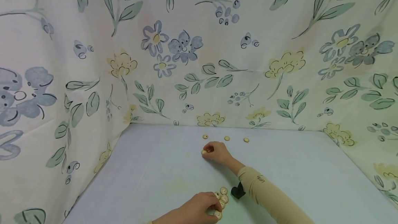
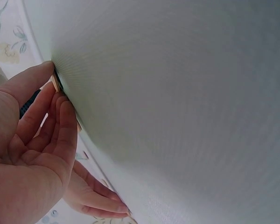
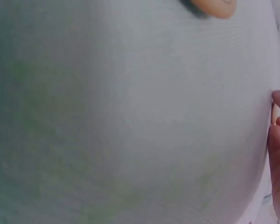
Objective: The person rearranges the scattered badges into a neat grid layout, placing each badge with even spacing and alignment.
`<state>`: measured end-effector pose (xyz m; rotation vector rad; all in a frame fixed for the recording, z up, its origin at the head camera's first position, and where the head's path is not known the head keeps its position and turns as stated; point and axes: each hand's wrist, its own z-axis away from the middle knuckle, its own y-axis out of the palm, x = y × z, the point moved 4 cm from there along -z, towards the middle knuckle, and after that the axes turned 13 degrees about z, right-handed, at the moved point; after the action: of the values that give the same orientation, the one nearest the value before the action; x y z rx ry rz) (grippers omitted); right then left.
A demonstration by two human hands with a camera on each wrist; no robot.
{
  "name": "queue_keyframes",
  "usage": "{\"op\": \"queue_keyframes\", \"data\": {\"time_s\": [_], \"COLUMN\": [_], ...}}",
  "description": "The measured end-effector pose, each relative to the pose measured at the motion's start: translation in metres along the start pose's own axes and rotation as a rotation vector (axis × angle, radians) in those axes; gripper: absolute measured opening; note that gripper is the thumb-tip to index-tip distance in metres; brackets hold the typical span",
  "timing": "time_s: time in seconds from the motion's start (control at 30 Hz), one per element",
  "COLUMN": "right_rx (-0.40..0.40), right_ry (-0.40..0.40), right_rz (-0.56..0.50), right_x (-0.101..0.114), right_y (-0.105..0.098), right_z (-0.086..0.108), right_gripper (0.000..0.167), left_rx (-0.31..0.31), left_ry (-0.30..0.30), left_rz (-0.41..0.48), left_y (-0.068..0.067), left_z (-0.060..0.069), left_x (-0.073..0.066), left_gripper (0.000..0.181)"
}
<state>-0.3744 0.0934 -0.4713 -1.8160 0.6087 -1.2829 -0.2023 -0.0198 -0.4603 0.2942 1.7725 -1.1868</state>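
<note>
My left hand [image 1: 199, 208] pinches a small round wooden disc [image 1: 218, 214] with dark marks, low on the white cloth. The same disc [image 2: 56, 83] appears edge-on between thumb and fingers in the left wrist view. Several similar discs [image 1: 224, 199] cluster against these fingers, some partly covered. Farther out, my right hand [image 1: 217, 152] holds another wooden disc [image 1: 204, 152] at its fingertips, close to the cloth. The right wrist view has a hand at its right edge pinching a thin disc [image 3: 273, 113]; one more disc [image 3: 217, 5] is cut off at the top.
Three discs lie in a spaced row at the back: a left one [image 1: 205, 136], a middle one [image 1: 227, 138] and a right one [image 1: 246, 140]. A black object [image 1: 238, 191] shows beside the right sleeve [image 1: 270, 196]. Floral fabric [image 1: 186, 89] hangs around the white surface [image 1: 149, 168].
</note>
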Motion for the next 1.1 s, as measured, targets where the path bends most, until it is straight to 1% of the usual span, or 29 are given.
{"op": "queue_keyframes", "data": {"time_s": [0.1, 0.27, 0.43, 0.8, 1.1], "right_rx": [-0.007, -0.014, -0.034, -0.067, -0.104], "right_ry": [-0.006, 0.008, 0.015, 0.06, 0.053], "right_rz": [0.001, -0.012, -0.043, -0.097, -0.134], "right_x": [0.0, -0.003, -0.007, -0.01, -0.012], "right_y": [0.0, 0.001, 0.003, -0.003, -0.01], "right_z": [0.0, 0.002, 0.007, 0.024, 0.041], "right_gripper": [0.022, 0.024, 0.025, 0.022, 0.021], "left_rx": [-0.003, -0.008, -0.01, -0.015, -0.016], "left_ry": [0.009, 0.032, 0.032, 0.046, 0.034], "left_rz": [0.0, -0.001, -0.006, -0.008, -0.008], "left_y": [0.0, 0.0, 0.0, 0.0, 0.001], "left_z": [0.0, 0.0, 0.0, 0.001, 0.0], "left_x": [0.0, -0.001, 0.0, 0.001, 0.002], "left_gripper": [0.012, 0.012, 0.012, 0.013, 0.013]}}
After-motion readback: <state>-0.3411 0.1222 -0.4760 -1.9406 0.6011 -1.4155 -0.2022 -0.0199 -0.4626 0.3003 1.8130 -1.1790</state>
